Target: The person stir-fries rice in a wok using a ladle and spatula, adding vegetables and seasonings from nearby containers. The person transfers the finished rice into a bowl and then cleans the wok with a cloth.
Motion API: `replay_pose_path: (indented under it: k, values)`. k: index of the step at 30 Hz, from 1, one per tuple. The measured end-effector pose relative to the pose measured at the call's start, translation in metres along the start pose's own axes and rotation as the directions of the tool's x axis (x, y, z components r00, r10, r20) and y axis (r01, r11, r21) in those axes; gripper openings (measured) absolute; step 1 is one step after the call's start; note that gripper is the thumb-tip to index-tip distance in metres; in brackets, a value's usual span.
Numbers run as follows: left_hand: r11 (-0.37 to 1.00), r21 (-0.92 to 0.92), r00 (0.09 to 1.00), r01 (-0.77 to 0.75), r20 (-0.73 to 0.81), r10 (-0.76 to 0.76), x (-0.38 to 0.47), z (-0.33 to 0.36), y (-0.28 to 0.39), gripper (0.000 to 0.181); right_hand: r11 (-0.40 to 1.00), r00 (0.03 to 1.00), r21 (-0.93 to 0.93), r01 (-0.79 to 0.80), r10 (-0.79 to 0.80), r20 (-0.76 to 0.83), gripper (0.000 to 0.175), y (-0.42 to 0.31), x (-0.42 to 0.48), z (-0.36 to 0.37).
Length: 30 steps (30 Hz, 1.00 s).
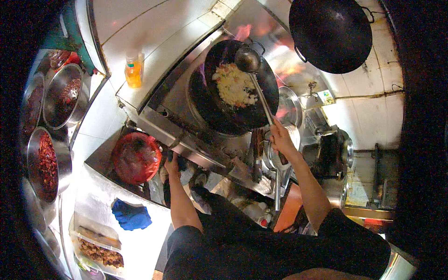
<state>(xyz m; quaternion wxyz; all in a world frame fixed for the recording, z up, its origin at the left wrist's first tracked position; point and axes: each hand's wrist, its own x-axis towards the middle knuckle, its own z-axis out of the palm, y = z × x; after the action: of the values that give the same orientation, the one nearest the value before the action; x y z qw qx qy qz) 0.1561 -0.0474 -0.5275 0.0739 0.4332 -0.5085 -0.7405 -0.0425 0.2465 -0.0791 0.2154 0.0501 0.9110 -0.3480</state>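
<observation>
My right hand [281, 137] is closed around the handle of a long metal ladle [247, 59]. Its bowl is over the far side of a black wok [255, 112], beside a pale, chopped food [234, 85] with red and green bits. Flames show around the wok's far and right sides. My left hand [172, 165] is low at the front edge of the metal stove [182, 148], right of a red plastic basin [136, 157]; its fingers are partly in shadow, and whether they grip something there is unclear.
A second black wok [330, 33] hangs at the upper right. A bottle of orange liquid [133, 73] stands on the tiled ledge. Metal bowls of red dried chillies [47, 164] line the left. A blue cloth [131, 214] and a food tub [99, 252] are on the near-left counter.
</observation>
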Motion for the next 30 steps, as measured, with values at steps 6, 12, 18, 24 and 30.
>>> replay_pose_path:
  k: [6, 12, 18, 24, 30]
  values:
    - [0.969, 0.227, 0.993, -0.095, -0.050, 0.109, -0.006, -0.003, 0.021, 0.046, 0.999, 0.999, 0.006, 0.037, -0.036, -0.022, 0.053, 0.001, -0.017, 0.012]
    - [0.998, -0.008, 0.997, 0.065, 0.031, -0.065, -0.003, -0.004, 0.018, 0.058, 0.980, 0.978, 0.083, -0.183, 0.172, 0.118, 0.053, 0.007, -0.077, 0.005]
    - [0.764, 0.638, 0.977, 0.099, -0.209, 0.049, -0.025, -0.014, -0.014, 0.058, 0.971, 0.936, -0.090, -0.223, 0.239, 0.259, 0.053, 0.005, -0.099, -0.011]
    - [0.785, 0.619, 0.999, -0.034, -0.002, 0.044, -0.110, -0.042, 0.049, 0.044, 0.964, 0.977, 0.195, -0.178, 0.150, 0.151, 0.060, 0.005, -0.046, -0.021]
    - [0.996, 0.073, 0.956, 0.054, 0.285, -0.072, -0.178, -0.041, 0.191, 0.037, 0.987, 0.975, 0.136, -0.080, 0.049, 0.216, 0.057, 0.029, -0.037, -0.032]
